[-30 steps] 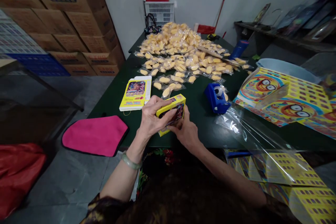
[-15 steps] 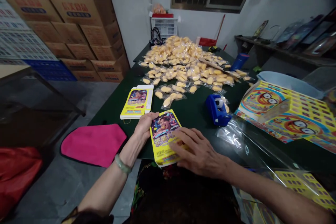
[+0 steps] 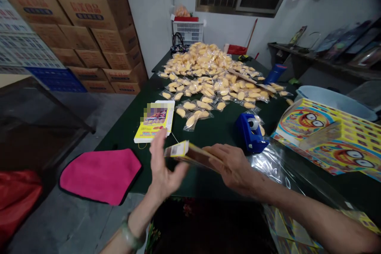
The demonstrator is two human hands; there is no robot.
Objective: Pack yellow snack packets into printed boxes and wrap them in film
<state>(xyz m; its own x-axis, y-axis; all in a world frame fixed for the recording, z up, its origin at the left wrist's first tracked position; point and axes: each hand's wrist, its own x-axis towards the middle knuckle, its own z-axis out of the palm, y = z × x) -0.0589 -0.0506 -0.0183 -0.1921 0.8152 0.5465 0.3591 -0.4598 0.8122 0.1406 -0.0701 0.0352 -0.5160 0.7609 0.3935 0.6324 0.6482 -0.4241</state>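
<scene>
A flat yellow printed box (image 3: pixel 190 154) is held up off the green table, turned with a narrow white end towards my left side. My right hand (image 3: pixel 233 168) grips its right part, fingers over the top. Beside the box's left end, my left hand (image 3: pixel 163 166) is spread, thumb apart from the fingers; a green bangle (image 3: pixel 131 233) circles that wrist. A second yellow box (image 3: pixel 154 121) lies flat on the table just beyond my left hand. Several wrapped yellow snack pieces (image 3: pixel 196 116) lie past the boxes, in front of a large heap (image 3: pixel 208 57) of them.
A blue tape dispenser (image 3: pixel 251 133) stands right of my right hand, next to clear plastic film (image 3: pixel 268 162). Cartoon-printed display boxes (image 3: pixel 336 139) and a light blue basin (image 3: pixel 336 101) are farther right. A pink cloth-covered seat (image 3: pixel 99 174) stands left; cartons (image 3: pixel 89 12) are stacked behind.
The held box has turned from front face up to edge-on. My left hand has come off its side and opened; my right hand has moved from its face to gripping its right part.
</scene>
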